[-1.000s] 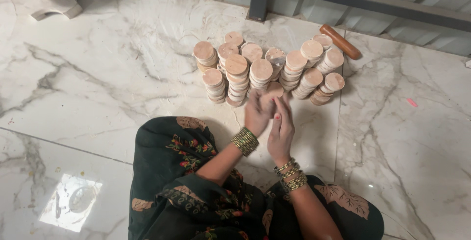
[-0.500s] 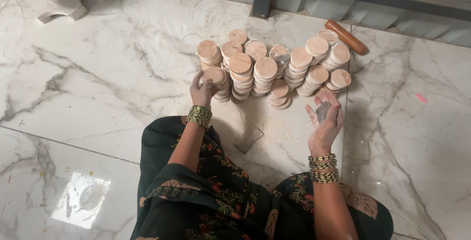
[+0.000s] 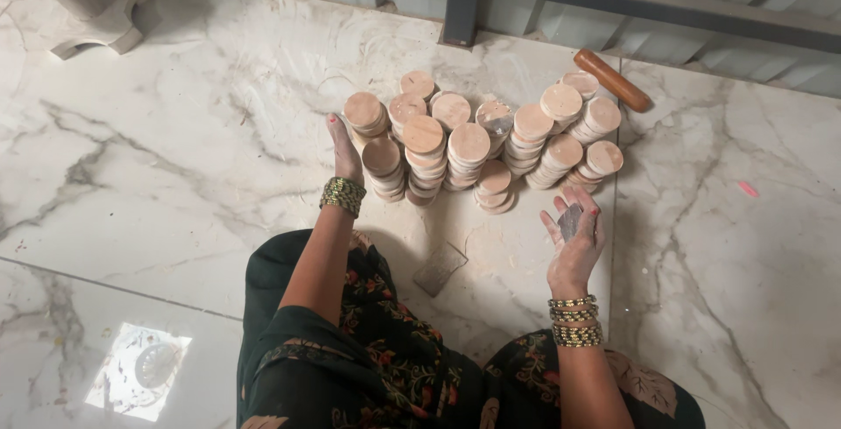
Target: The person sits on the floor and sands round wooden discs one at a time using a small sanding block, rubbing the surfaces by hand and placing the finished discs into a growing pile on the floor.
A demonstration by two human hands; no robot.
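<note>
In the head view, the left hand [image 3: 344,150] is laid flat, grip apart, against the stacked wooden discs [image 3: 477,144] on the marble floor [image 3: 175,184], while a small dark piece [image 3: 570,219], hard to identify, is cradled in the half-closed right hand [image 3: 574,241].

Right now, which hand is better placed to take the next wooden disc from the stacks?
Left. The left hand already rests against the stacks of wooden discs at their left edge. The right hand is apart from them, palm up, holding a small dark piece.
</note>
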